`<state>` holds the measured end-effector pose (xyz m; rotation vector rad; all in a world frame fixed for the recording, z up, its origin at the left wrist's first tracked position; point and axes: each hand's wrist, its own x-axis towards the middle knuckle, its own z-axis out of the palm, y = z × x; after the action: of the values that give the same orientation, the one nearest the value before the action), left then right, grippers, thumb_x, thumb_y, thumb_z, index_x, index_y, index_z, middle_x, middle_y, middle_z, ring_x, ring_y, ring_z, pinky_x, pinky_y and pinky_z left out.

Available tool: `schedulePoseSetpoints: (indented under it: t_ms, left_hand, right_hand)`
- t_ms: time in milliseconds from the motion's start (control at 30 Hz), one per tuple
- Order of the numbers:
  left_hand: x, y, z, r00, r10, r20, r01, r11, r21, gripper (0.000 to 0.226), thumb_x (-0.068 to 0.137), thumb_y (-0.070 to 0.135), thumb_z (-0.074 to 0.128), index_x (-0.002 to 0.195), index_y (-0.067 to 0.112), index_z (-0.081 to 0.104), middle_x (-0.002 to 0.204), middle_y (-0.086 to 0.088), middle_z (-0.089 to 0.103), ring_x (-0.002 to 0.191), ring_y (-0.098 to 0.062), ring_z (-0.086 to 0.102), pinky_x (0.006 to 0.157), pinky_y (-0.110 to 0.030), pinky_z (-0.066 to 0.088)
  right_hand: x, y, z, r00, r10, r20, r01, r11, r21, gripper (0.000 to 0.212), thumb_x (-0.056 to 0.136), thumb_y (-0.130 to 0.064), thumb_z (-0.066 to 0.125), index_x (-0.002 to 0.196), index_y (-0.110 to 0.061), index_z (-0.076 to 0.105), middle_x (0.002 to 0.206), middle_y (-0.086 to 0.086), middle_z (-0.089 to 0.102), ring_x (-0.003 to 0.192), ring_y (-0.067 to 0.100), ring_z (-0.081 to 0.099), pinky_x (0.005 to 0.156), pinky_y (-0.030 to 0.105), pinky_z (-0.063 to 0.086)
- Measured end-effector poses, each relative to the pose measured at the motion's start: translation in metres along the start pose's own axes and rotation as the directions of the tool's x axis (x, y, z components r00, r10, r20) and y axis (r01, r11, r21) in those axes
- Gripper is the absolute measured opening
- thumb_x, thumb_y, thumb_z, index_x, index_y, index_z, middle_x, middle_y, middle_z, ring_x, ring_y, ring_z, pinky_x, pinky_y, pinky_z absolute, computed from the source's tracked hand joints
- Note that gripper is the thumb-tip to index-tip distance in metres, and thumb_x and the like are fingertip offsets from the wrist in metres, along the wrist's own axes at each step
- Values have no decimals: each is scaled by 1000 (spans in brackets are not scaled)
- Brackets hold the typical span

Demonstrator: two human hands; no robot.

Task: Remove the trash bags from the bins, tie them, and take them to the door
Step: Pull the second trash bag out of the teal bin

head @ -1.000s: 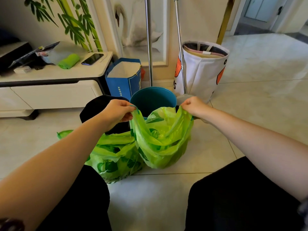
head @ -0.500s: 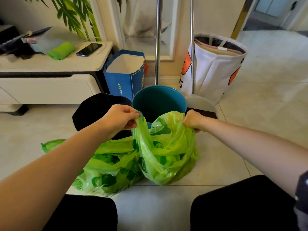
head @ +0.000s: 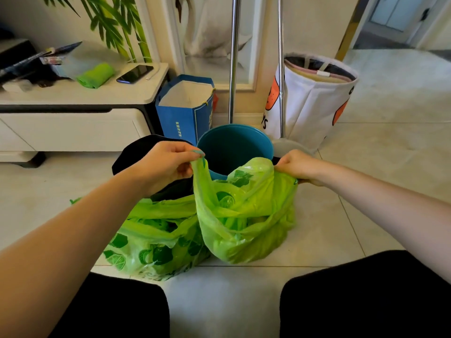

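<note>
Bag (head: 246, 215) sits on the floor (head: 366, 228), just in front of the teal bin (head: 234, 147). Thin green plastic: soft, light, probably slippery and easy to tear if yanked. It sags under a small load, so best taken by the two top handles, not the body.

Left hand (head: 166, 164) pinches the left handle strip, drawn up taut to the fingertips. Right hand (head: 297, 167) clenches the right handle, plastic bunched inside the fist. Both grips are at the bag's top corners, mouth stretched open between them, body hanging below and resting on the tiles.

Second bag (head: 156, 240) lies slumped to the left, touching the first; cannot tell if it is tied. Black bin (head: 136, 154) stands behind it.

Judgement: tying comes next, crossing the handles.
</note>
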<state>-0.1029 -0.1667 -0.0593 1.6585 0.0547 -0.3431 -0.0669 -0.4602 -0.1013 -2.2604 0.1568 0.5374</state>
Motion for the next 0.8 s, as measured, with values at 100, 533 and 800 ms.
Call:
schedulePoseSetpoints:
  t_ms: [100,533,800]
  left_hand:
    - [-8,13,-4,997,67,22,-63,987,-149,18,93,5,52,87,6,68,64,-1,66,56,-9,51,58,-20,53]
    - [1,-11,8,987,-79,-139,80,997,3,10,91,4,59,86,1,67,72,-11,61,58,-15,51,51,-19,50]
    - [14,-30,7,965,-89,-246,166,936,311,9,91,3,58,86,0,66,65,-12,58,33,-5,50,40,-17,46]
  right_hand:
    - [-24,-6,-10,993,-112,-27,113,992,49,20,91,-17,55,84,-5,69,70,8,60,60,15,54,47,19,45]
    - [-66,32,6,993,56,101,-34,977,-211,27,87,-12,53,61,-10,58,60,7,52,55,16,53,53,26,52]
    - [-44,35,-5,977,-22,-213,-27,974,-224,23,89,-15,53,73,-6,66,67,14,58,64,28,58,53,28,51]
